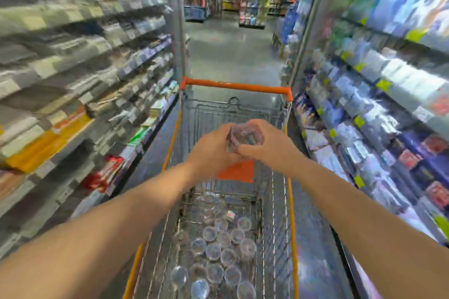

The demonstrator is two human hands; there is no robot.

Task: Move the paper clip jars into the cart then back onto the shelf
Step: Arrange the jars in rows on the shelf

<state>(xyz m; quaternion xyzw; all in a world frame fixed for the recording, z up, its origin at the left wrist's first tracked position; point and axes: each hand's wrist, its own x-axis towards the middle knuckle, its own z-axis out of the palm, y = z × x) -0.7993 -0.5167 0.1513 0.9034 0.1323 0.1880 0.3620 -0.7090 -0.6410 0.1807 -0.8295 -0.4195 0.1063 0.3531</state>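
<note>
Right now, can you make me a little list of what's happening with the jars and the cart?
place: shop aisle, shelves on both sides, blurred
cart: wire cart with an orange handle, straight ahead
jars in cart: many clear round jars lying on the cart bottom
left hand: left hand holding jars over the cart
right hand: right hand gripping the same jars
held jars: small bunch of clear jars between both hands; count unclear
orange flap: orange flap just below the hands

Both hands, left (213, 147) and right (269, 145), meet, fingers curled closed
</note>
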